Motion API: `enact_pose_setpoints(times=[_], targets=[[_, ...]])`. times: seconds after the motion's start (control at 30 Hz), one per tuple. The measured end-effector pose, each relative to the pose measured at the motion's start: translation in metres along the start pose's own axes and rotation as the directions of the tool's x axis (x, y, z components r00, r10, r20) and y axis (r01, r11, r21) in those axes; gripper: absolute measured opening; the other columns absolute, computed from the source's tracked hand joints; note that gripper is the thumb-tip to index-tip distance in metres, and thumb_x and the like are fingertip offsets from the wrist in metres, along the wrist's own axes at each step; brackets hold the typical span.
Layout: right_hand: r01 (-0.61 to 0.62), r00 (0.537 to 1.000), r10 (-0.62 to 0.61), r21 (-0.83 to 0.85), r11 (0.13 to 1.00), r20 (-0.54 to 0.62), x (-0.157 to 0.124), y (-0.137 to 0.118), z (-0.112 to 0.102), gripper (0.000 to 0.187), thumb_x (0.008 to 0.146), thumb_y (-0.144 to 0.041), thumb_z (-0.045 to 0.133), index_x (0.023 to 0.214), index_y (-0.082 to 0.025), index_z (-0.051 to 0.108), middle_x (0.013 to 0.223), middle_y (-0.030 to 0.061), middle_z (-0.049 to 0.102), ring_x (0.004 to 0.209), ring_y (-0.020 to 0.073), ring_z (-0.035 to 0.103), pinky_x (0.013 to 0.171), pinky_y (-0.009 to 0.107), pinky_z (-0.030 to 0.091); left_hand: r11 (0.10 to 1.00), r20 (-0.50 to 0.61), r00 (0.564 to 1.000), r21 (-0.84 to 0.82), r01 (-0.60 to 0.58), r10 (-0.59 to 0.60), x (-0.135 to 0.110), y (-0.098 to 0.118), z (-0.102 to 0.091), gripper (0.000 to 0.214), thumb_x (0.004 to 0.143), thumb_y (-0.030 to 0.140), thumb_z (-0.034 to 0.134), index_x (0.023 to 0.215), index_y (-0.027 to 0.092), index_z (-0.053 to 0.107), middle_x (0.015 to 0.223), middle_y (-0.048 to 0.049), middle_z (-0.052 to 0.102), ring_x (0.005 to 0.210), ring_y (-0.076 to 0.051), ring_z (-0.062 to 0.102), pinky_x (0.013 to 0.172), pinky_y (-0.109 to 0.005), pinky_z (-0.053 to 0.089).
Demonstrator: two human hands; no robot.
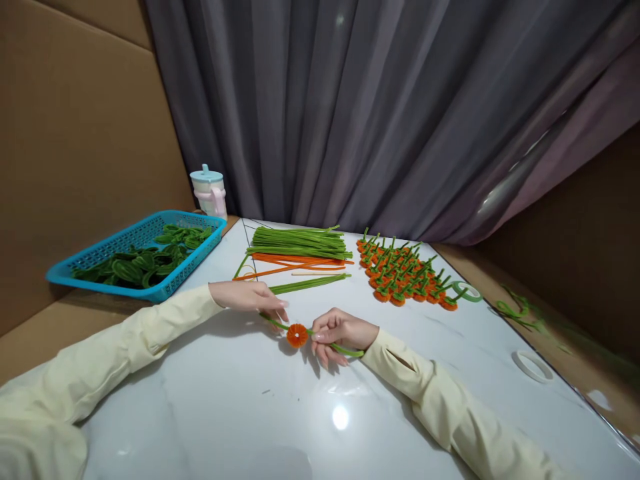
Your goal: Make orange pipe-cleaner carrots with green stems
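My left hand (249, 296) and my right hand (341, 331) hold the two ends of a green pipe cleaner stem (345, 349) just above the white table (250, 407). A small orange coiled flower (297, 335) sits on the stem between the hands. The left fingers pinch the stem's left end. The right fingers are curled round the stem to the right of the flower. Both arms wear pale yellow sleeves.
A bundle of green pipe cleaners (300, 242) lies over orange ones (290, 261) at the back. Several finished orange flowers (405, 275) lie to the right, with a tape roll (469, 291) beside them. A blue basket (103, 253) of green leaves and a cup (210, 192) stand left.
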State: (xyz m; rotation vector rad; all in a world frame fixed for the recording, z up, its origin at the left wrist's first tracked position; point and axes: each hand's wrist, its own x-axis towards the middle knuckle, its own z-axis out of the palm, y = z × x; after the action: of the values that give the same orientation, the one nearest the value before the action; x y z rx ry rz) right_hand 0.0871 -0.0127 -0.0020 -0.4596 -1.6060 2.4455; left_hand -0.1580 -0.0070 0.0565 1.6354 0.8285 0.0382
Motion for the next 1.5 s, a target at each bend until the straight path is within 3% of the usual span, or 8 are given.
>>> enact_pose_setpoints(times=[0.13, 0.27, 0.4, 0.6, 0.73, 0.93, 1.2, 1.5], targets=[[-0.018, 1.000, 0.018, 0.011, 1.000, 0.010, 0.001, 0.000, 0.005, 0.024, 0.077, -0.028, 0.063, 0.074, -0.005, 0.061, 0.053, 0.0061, 0.064, 0.028, 0.0078, 0.047, 0.027, 0.016, 0.033, 0.989, -0.021, 0.998, 0.135, -0.060, 0.064, 0.009, 0.002, 0.024, 0.040, 0.078, 0.044, 0.058, 0.105, 0.015, 0.064, 0.094, -0.0068, 0.069, 0.083, -0.016, 0.063, 0.073, -0.020, 0.047], [-0.024, 1.000, 0.024, -0.003, 1.000, 0.003, 0.002, 0.000, 0.012, 0.024, 0.078, -0.030, 0.062, 0.074, -0.006, 0.061, 0.052, 0.0046, 0.064, 0.029, 0.0057, 0.044, 0.028, 0.016, 0.029, 0.999, -0.010, 0.999, 0.028, -0.035, 0.035, 0.010, 0.005, 0.040, 0.036, 0.078, 0.039, 0.060, 0.103, 0.014, 0.064, 0.089, -0.0072, 0.070, 0.079, -0.015, 0.064, 0.069, -0.020, 0.049], [-0.062, 0.998, 0.062, -0.034, 0.997, 0.001, 0.002, -0.002, 0.015, 0.023, 0.079, -0.029, 0.061, 0.074, -0.007, 0.061, 0.051, 0.0031, 0.063, 0.029, 0.0038, 0.040, 0.030, 0.015, 0.027, 0.999, 0.002, 0.999, -0.010, -0.054, 0.054, 0.010, 0.004, 0.041, 0.030, 0.076, 0.036, 0.063, 0.096, 0.013, 0.067, 0.079, -0.0057, 0.071, 0.069, -0.014, 0.064, 0.065, -0.020, 0.049], [-0.084, 0.996, 0.084, -0.075, 0.994, -0.004, 0.001, -0.005, 0.015, 0.021, 0.079, -0.027, 0.060, 0.073, -0.007, 0.060, 0.046, 0.0006, 0.059, 0.027, 0.0031, 0.036, 0.029, 0.016, 0.024, 0.991, 0.183, 0.979, -0.120, -0.065, 0.087, 0.008, 0.006, 0.038, 0.026, 0.080, 0.026, 0.054, 0.101, 0.014, 0.064, 0.075, -0.0037, 0.069, 0.062, -0.013, 0.064, 0.059, -0.021, 0.049], [-0.070, 0.997, 0.069, -0.086, 0.994, -0.016, 0.002, -0.006, 0.020, 0.022, 0.080, -0.028, 0.059, 0.073, -0.007, 0.060, 0.047, 0.0001, 0.059, 0.027, 0.0030, 0.037, 0.030, 0.016, 0.024, 0.966, -0.038, 0.993, 0.237, -0.100, 0.113, 0.009, 0.005, 0.050, 0.025, 0.074, 0.010, 0.046, 0.089, 0.014, 0.065, 0.063, 0.0002, 0.065, 0.052, -0.009, 0.057, 0.051, -0.016, 0.043], [-0.025, 0.992, 0.004, -0.156, 0.988, -0.129, 0.005, -0.005, 0.029, 0.025, 0.080, -0.033, 0.058, 0.073, -0.009, 0.059, 0.043, -0.0030, 0.054, 0.028, 0.0030, 0.033, 0.028, 0.016, 0.021, 0.691, -0.235, 0.908, 0.719, -0.079, 0.347, 0.008, 0.003, 0.065, 0.019, 0.070, 0.009, 0.041, 0.063, 0.016, 0.058, 0.053, -0.0005, 0.056, 0.045, -0.010, 0.042, 0.046, -0.022, 0.027], [-0.056, 0.981, -0.002, -0.296, 0.953, -0.193, 0.001, -0.005, 0.029, 0.029, 0.080, -0.038, 0.058, 0.072, -0.010, 0.058, 0.038, -0.0070, 0.047, 0.027, 0.0015, 0.027, 0.028, 0.016, 0.018, 0.562, -0.242, 0.891, 0.827, -0.018, 0.385, 0.003, 0.005, 0.061, 0.022, 0.072, 0.013, 0.041, 0.051, 0.017, 0.050, 0.041, 0.0009, 0.044, 0.042, -0.011, 0.037, 0.051, -0.026, 0.024], [-0.062, 0.982, 0.006, -0.292, 0.954, -0.191, 0.000, -0.006, 0.026, 0.030, 0.079, -0.038, 0.059, 0.071, -0.009, 0.058, 0.038, -0.0066, 0.047, 0.027, 0.0015, 0.026, 0.028, 0.016, 0.017, 0.643, -0.242, 0.918, 0.765, -0.018, 0.313, -0.004, 0.016, 0.055, 0.021, 0.070, 0.013, 0.043, 0.051, 0.017, 0.050, 0.041, 0.0018, 0.042, 0.042, -0.011, 0.035, 0.046, -0.026, 0.019]])
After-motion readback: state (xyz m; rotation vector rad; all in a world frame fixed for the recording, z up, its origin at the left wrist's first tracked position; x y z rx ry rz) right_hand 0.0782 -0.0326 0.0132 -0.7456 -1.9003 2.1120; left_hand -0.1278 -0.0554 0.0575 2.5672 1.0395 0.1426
